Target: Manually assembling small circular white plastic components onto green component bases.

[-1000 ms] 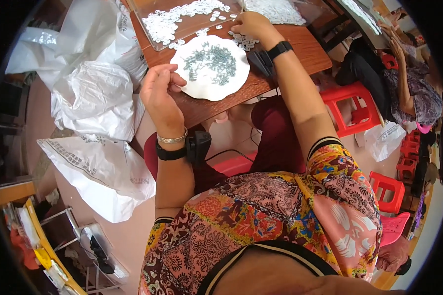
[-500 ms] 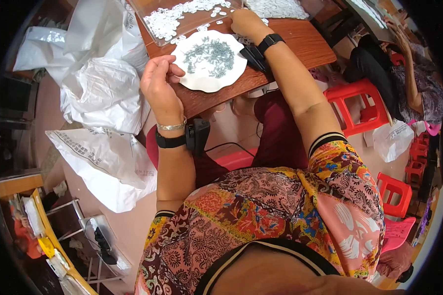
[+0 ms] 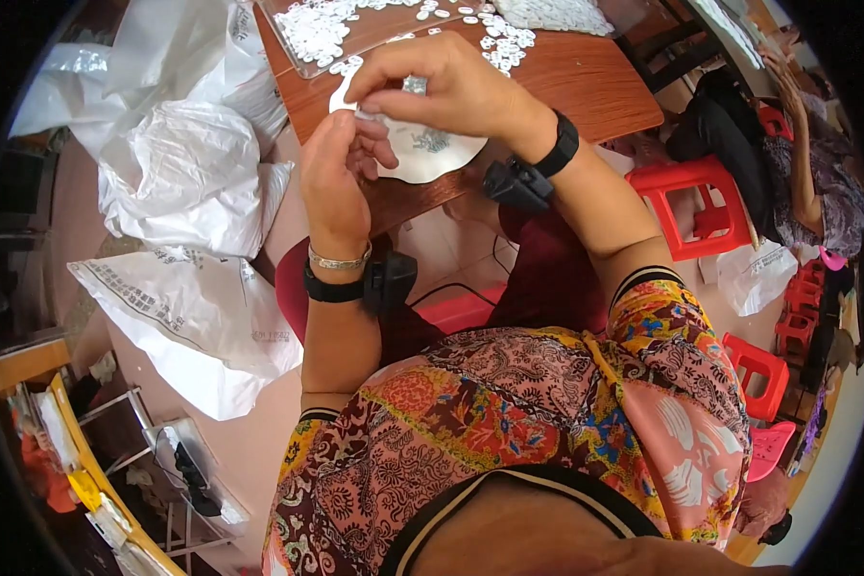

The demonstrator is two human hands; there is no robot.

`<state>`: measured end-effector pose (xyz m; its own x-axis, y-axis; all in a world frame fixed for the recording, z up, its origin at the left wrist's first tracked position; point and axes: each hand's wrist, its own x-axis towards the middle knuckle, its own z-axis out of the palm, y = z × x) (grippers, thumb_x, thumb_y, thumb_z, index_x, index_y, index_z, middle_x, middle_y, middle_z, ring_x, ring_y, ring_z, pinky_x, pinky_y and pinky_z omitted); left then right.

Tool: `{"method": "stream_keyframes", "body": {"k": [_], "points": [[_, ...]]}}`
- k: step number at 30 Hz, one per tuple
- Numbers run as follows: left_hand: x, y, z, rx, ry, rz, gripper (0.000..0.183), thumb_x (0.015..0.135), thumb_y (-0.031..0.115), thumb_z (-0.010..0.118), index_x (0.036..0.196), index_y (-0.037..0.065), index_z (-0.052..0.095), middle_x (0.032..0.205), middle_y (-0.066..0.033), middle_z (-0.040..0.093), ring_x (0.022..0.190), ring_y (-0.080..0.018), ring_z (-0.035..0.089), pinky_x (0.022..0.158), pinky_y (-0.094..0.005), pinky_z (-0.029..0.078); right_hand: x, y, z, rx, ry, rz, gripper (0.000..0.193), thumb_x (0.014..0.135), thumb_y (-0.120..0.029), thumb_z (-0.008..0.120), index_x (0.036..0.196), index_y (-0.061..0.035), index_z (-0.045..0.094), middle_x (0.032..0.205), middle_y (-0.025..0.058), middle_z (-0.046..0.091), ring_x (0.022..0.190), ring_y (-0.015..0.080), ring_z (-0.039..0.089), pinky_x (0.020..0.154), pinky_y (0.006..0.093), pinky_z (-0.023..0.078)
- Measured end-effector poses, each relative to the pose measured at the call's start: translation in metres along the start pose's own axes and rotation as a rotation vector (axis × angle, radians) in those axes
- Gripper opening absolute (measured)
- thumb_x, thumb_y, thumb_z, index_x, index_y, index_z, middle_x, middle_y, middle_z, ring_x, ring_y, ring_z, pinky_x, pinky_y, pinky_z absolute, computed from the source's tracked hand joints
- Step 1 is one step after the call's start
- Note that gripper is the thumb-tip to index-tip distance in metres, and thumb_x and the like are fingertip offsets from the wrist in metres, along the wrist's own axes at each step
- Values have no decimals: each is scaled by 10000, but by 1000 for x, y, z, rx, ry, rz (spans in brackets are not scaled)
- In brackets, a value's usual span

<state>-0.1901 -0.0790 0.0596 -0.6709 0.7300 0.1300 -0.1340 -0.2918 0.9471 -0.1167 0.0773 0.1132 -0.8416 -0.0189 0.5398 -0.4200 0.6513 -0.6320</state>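
My left hand [image 3: 336, 182] and my right hand [image 3: 456, 91] meet over the left side of a white scalloped plate [image 3: 418, 173]. Between the right thumb and forefinger is a small white piece [image 3: 367, 116], pinched close to the left fingertips. The left fingers are curled and the thumb and forefinger closed; whatever they grip is too small to make out. On the plate lie small grey metal-looking pieces [image 3: 430, 142], partly covered by my right hand. Many white oval plastic pieces [image 3: 315, 34] are spread at the table's far side.
The pieces lie partly in a clear shallow tray [image 3: 302, 69] on the brown wooden table [image 3: 586, 86]. A filled clear bag [image 3: 552, 13] rests at the far edge. White sacks [image 3: 187, 178] stand on the left. Red stools [image 3: 691, 206] and another person [image 3: 816, 182] are to the right.
My right hand has come from the white pieces at the far side back toward me and left, now meeting my left hand over the plate with a small white piece.
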Motion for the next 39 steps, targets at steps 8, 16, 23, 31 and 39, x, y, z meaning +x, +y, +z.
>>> {"method": "stream_keyframes", "body": {"k": [8, 16, 23, 31, 39], "points": [[3, -6, -7, -677, -277, -194, 279, 946, 234, 402, 901, -9, 531, 671, -70, 507, 658, -177, 523, 601, -261, 368, 1, -5, 4, -197, 23, -276, 122, 769, -6, 662, 884, -47, 668, 809, 48, 661, 760, 194, 635, 678, 297, 509], [3, 0, -9, -297, -52, -74, 164, 911, 150, 435, 856, 21, 522, 675, -36, 511, 648, -127, 509, 612, -234, 367, -2, -9, 10, -170, -3, -91, 150, 764, -60, 692, 911, -56, 662, 840, 48, 644, 764, 195, 634, 661, 287, 518], [6, -4, -10, -115, -61, -49, 145, 896, 143, 497, 805, 38, 540, 674, -13, 553, 622, -78, 495, 605, -205, 360, -5, -2, 9, -243, -82, -34, 186, 769, -86, 701, 946, -47, 662, 857, 73, 636, 763, 207, 633, 648, 299, 508], [10, -6, -18, -142, 78, 25, 130, 891, 117, 515, 813, 19, 551, 657, -19, 557, 604, -77, 493, 590, -202, 365, -14, 22, -3, -481, -310, 288, 122, 768, -150, 654, 856, -70, 678, 736, 110, 643, 727, 276, 629, 657, 348, 487], [10, -11, -15, -140, 58, 11, 109, 888, 111, 506, 836, 22, 540, 669, -14, 552, 606, -76, 496, 584, -200, 364, -18, 42, 21, -661, -343, 223, 87, 717, -130, 631, 773, -69, 659, 687, 123, 617, 681, 304, 607, 617, 400, 467]]}}
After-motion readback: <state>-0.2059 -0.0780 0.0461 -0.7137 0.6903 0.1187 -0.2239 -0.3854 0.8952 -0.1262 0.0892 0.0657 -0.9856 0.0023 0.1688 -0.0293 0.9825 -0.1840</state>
